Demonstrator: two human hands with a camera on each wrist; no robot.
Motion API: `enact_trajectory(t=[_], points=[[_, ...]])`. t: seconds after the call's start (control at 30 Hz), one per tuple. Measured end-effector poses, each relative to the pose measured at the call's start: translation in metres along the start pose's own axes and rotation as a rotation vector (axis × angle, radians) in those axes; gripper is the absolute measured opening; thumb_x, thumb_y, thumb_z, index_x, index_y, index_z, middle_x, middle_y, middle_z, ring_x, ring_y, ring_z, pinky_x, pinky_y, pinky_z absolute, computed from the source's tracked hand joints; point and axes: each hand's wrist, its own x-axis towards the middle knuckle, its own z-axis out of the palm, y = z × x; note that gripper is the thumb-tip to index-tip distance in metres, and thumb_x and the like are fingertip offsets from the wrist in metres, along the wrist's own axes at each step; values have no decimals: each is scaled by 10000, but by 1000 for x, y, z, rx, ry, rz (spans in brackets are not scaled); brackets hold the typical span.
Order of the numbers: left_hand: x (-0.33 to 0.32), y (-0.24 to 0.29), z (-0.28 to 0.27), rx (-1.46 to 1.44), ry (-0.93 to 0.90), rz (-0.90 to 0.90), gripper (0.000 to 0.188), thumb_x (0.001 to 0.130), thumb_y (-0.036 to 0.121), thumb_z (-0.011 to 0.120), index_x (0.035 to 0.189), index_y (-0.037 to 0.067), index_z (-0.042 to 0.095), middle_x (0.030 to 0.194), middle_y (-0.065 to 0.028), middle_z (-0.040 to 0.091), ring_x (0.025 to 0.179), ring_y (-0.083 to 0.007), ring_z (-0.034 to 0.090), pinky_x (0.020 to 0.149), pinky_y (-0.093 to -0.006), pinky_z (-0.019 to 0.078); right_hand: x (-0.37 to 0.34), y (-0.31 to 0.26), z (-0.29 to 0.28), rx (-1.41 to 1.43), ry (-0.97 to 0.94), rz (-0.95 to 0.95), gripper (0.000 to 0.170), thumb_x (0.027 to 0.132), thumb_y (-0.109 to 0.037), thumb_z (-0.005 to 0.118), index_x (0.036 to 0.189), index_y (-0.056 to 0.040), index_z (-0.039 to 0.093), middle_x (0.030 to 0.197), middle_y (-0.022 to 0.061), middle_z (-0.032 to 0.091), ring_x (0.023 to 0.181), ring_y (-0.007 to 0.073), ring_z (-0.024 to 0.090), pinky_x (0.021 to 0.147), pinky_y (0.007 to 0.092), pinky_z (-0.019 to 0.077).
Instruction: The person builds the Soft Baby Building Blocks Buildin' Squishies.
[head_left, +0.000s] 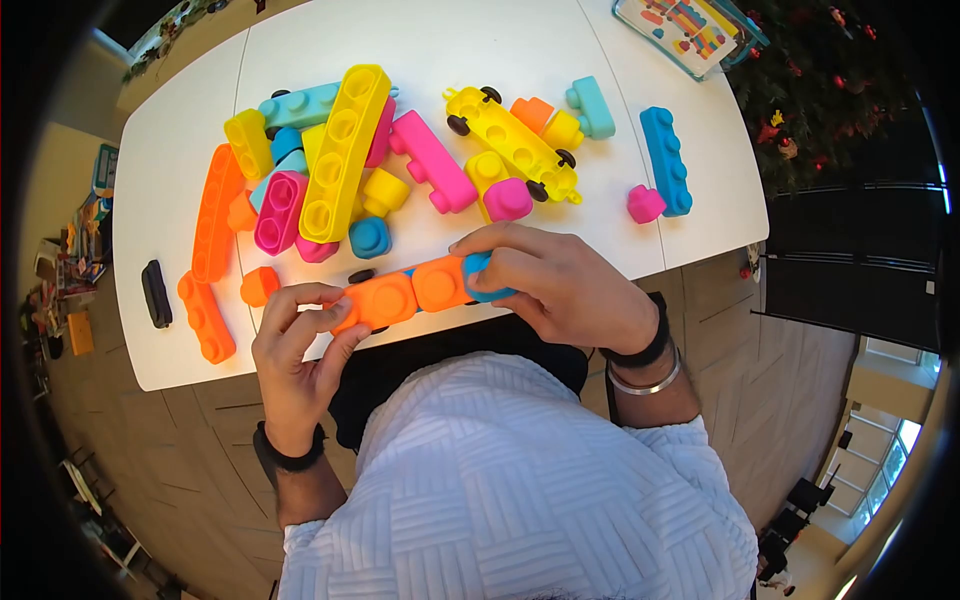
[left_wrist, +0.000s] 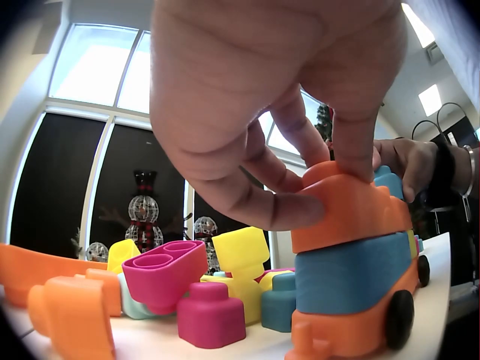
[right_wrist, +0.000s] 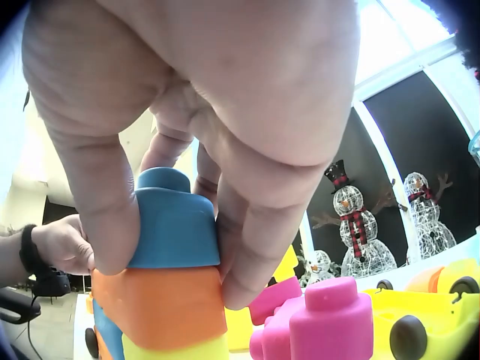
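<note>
Near the table's front edge stands a block car with black wheels; its orange wheeled base [left_wrist: 352, 334] carries a blue layer [left_wrist: 341, 274] with orange blocks [head_left: 385, 300] on top. My left hand [head_left: 300, 345] pinches the left end of the orange top, thumb on the near side. At the other end my right hand [head_left: 570, 290] grips a small blue block [right_wrist: 176, 229] between thumb and fingers. That block sits on an orange block [right_wrist: 165, 300], stud upward, with a yellow block [right_wrist: 176, 349] below. Part of the blue block is hidden by fingers in the head view.
Beyond the car lie a long yellow block [head_left: 343, 155], a pink block [head_left: 433, 165] and several others. A yellow wheeled base [head_left: 515, 145] is at the back. Orange blocks [head_left: 207, 318] lie left, a long blue block [head_left: 665, 160] right. A block box [head_left: 685, 35] stands at the far right.
</note>
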Motion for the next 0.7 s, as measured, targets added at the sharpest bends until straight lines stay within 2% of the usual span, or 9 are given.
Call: enact_trajectory(t=[0.23, 0.33, 0.4, 0.43, 0.5, 0.53, 0.6, 0.63, 0.7], points=[[-2, -1, -8, 35, 6, 5, 293, 803, 61, 959, 1040, 21, 791, 1138, -99, 770, 1010, -274, 713, 834, -369, 570, 7, 10, 0, 95, -54, -47, 370, 853, 75, 781, 1137, -98, 619, 1391, 133, 714, 1098, 380, 749, 844, 410, 629], [-5, -4, -16, 47, 23, -8, 288, 813, 42, 948, 1051, 15, 788, 1147, -100, 771, 1007, -271, 716, 848, -368, 576, 16, 10, 6, 109, -100, -63, 351, 879, 7, 812, 1161, -100, 631, 1383, 125, 704, 1130, 376, 736, 866, 406, 623], [-8, -8, -22, 56, 41, -14, 286, 818, 33, 943, 1055, 12, 785, 1149, -102, 772, 1008, -270, 719, 857, -367, 579, 23, 12, 10, 166, -147, -99, 354, 941, -137, 854, 1222, -87, 646, 1370, 127, 699, 1206, 342, 720, 931, 398, 615], [-10, -11, -25, 62, 45, -16, 281, 823, 27, 940, 1054, 8, 780, 1146, -104, 773, 1006, -271, 726, 858, -367, 583, 28, 18, 13, 166, -149, -106, 354, 941, -137, 854, 1222, -87, 646, 1370, 127, 699, 1206, 342, 720, 931, 398, 615], [-13, -14, -32, 73, 52, -18, 277, 828, 22, 936, 1053, 4, 776, 1142, -106, 773, 1004, -272, 732, 859, -367, 587, 37, 34, 22, 354, -114, -144, 419, 1025, -312, 817, 1324, -66, 656, 1433, 164, 652, 1280, 315, 694, 997, 394, 595], [-15, -14, -35, 88, 56, -44, 268, 834, 23, 933, 1049, 3, 774, 1141, -108, 775, 1000, -273, 739, 852, -368, 590, 41, 38, 29, 353, -114, -150, 419, 1025, -312, 817, 1324, -66, 656, 1433, 164, 652, 1280, 315, 694, 997, 394, 595], [-17, -16, -41, 106, 61, -67, 260, 840, 24, 930, 1045, 2, 772, 1139, -109, 776, 996, -275, 746, 845, -368, 592, 48, 42, 40, 499, -22, 94, 495, 1069, -408, 755, 1404, -59, 646, 1528, 203, 576, 1324, 328, 670, 1063, 421, 577], [-19, -19, -42, 121, 67, -67, 253, 846, 28, 927, 1044, 1, 771, 1139, -109, 776, 990, -273, 752, 841, -367, 595, 52, 38, 39, 498, -66, 139, 519, 1121, -466, 657, 1442, -59, 640, 1591, 221, 512, 1423, 374, 600, 1157, 476, 522], [-20, -20, -43, 135, 69, -60, 247, 852, 33, 925, 1043, 0, 770, 1139, -110, 777, 984, -272, 757, 836, -366, 598, 58, 41, 48, 435, -36, 117, 519, 1141, -476, 616, 1443, -55, 642, 1590, 221, 518, 1478, 385, 545, 1202, 496, 478]])
